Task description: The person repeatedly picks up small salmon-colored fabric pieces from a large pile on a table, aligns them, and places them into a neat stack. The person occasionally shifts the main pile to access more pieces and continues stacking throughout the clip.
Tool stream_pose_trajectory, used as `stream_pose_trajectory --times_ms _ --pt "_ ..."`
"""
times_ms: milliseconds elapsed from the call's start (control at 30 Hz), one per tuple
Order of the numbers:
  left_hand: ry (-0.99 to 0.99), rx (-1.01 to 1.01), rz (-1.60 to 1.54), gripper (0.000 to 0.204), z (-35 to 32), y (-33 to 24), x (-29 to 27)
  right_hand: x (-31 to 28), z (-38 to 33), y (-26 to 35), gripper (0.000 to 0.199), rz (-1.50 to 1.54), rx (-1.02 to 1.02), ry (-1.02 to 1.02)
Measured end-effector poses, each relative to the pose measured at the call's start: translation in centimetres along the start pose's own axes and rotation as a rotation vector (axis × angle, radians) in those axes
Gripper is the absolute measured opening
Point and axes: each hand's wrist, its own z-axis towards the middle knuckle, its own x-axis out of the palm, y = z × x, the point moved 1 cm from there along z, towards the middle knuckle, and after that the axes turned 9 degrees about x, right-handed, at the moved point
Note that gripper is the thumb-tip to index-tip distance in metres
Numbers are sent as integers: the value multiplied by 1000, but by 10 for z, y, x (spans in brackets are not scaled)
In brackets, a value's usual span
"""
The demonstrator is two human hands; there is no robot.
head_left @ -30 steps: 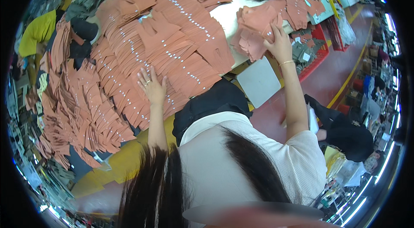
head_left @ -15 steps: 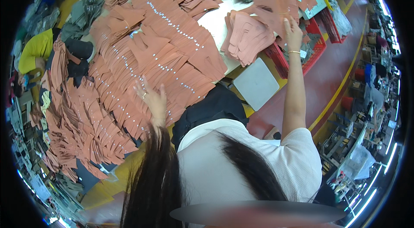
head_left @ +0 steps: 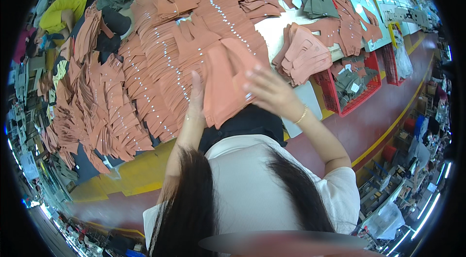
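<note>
Grip blurred: orange pieces between left hand, right hand.

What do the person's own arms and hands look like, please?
The left hand and the right hand have no gloves. A thin gold-coloured bracelet circles the right wrist. Short white sleeves leave the forearms bare.

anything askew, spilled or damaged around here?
Slightly askew: the coral pieces at far left lie twisted and jumbled, unlike the evenly overlapped rows beside them. Grey-green pieces also sit loosely in the red crate. No spill or obvious damage visible.
</note>
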Motion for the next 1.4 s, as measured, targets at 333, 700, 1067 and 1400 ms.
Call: stream_pose_trajectory --times_ms 333,700,1067,1400 --pt "-331 53 119 53 -39 -1 -60 17 -11 -30 24 31 246 24" --pt "-103 149 365 52 155 -24 3 -41 -75 -156 26 -185 768 -262" --pt "-254 167 511 44 221 -27 -26 -49 -32 -300 80 184 917 448" --pt "-307 651 1433 80 127 -5 4 -61 -46 -290 79 -98 845 392"
